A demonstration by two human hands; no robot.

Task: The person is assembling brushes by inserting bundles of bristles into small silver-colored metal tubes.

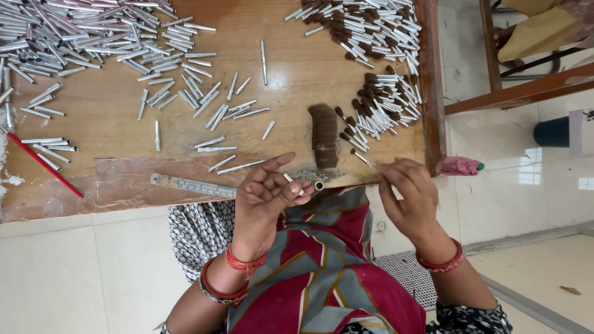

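Pinching a short silver metal tube (303, 185) between thumb and curled fingers, the left hand (269, 192) holds it over the near edge of the wooden board (124, 124), open end toward the right hand (405, 195). That hand's fingertips close on a thin pinch of something too small to identify. Nearby lie a dark bristle bundle (323, 136), a steel ruler (192, 185) and heaps of loose tubes (80, 31).

Red pencil (44, 166): at nine o'clock, on the desk (111, 117).
Steel ruler (192, 185): near the desk's front edge.
Pink cloth (461, 165): at three o'clock.
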